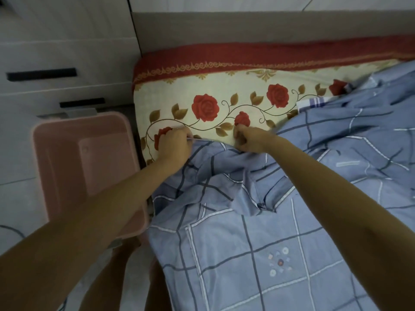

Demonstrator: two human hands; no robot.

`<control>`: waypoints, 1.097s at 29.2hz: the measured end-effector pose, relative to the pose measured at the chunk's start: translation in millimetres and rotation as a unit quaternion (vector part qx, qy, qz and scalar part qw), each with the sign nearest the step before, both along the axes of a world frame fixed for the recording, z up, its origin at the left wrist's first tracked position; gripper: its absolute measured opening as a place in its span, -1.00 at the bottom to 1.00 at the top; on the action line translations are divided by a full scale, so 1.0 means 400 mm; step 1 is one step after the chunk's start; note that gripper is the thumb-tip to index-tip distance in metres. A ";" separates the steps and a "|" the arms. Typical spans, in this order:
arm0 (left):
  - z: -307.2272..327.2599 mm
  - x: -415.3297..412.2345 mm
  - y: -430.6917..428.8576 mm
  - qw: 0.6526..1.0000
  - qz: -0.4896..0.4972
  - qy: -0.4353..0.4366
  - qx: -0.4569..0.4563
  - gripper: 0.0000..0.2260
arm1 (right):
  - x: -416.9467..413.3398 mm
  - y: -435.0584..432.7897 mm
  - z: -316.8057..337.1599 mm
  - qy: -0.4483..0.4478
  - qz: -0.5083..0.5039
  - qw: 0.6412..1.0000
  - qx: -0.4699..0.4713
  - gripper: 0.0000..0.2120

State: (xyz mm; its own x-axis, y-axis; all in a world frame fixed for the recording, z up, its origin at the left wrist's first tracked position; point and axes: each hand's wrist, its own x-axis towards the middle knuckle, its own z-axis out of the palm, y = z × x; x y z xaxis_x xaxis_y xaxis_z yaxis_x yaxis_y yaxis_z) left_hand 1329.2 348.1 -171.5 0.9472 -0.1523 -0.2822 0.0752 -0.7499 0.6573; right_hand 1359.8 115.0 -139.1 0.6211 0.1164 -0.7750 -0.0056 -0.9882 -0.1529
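A blue checked duvet cover [258, 232] lies rumpled over the bed, reaching from the lower middle to the right edge. Its top edge runs between my two hands. My left hand [174, 142] grips that edge at the left, fingers curled round the cloth. My right hand [249, 139] pinches the same edge a little to the right. Both hands sit over the cream sheet with red roses [206, 104] that covers the mattress beneath. My bare forearms stretch up from the bottom corners.
A pink plastic storage box [85, 167] with a lid stands on the floor left of the bed. White drawers with dark handles [42, 74] stand behind it. A grey headboard [247, 28] runs along the far side. A striped cloth [314, 103] peeks out at the right.
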 end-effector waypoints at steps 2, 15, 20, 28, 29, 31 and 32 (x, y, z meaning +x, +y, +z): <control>0.006 0.005 0.008 0.998 0.024 0.024 -0.053 -0.88 | 0.015 -0.003 0.016 0.099 0.000 0.994 0.042 -0.81; -0.023 0.034 0.103 0.979 0.181 -0.006 -0.098 -0.81 | 0.201 0.052 0.085 -0.290 -0.167 0.942 -0.026 -0.72; -0.074 0.019 0.133 0.979 0.182 -0.016 -0.088 -0.74 | 0.279 0.122 0.011 -0.266 -0.237 0.933 0.053 -0.72; -0.030 -0.011 0.146 0.947 0.275 0.073 -0.150 -0.69 | 0.087 0.150 0.022 -0.327 -0.044 0.934 0.135 -0.58; -0.027 -0.025 0.150 0.935 0.284 0.123 -0.174 -0.62 | 0.043 0.151 0.037 -0.290 -0.047 0.941 0.167 -0.62; -0.013 -0.069 0.163 0.922 0.251 0.215 -0.200 -0.54 | -0.051 0.156 0.064 -0.176 -0.043 0.961 0.210 -0.69; -0.006 -0.094 0.167 0.922 0.225 0.240 -0.205 -0.58 | -0.091 0.155 0.075 -0.125 -0.017 0.973 0.195 -0.67</control>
State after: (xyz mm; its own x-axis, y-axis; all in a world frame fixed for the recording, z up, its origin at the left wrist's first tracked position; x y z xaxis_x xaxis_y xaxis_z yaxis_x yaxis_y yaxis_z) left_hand 1291.7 414.8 -173.8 0.7219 0.0380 -0.6910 0.6736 -0.2676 0.6890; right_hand 1323.4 176.9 -109.1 0.7933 0.3466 -0.5005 0.0478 -0.8550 -0.5164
